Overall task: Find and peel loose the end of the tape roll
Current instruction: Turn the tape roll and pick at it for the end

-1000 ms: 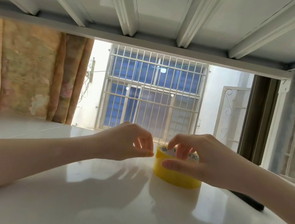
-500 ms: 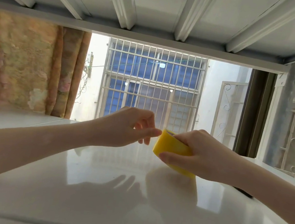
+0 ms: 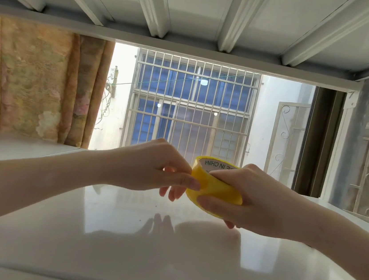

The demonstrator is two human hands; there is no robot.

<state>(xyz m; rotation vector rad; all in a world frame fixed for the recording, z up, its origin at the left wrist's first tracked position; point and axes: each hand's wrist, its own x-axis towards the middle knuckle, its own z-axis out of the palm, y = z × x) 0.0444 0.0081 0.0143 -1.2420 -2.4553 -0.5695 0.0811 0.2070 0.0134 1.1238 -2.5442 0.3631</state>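
Yellow glossy tape roll [image 3: 213,188] with white printed cardboard core, held tilted just above the white glossy tabletop [image 3: 165,253], centre-right of scene. Right hand [image 3: 257,200] grips it: thumb across the near outer face, fingers curled over the far rim and into the core. Left hand [image 3: 152,170] is at the roll's left edge, thumb tip touching the yellow outer surface, fingers curled; whether it pinches a tape end, cannot tell. Far side: barred window [image 3: 191,110]; floral orange curtain [image 3: 37,84] far left.
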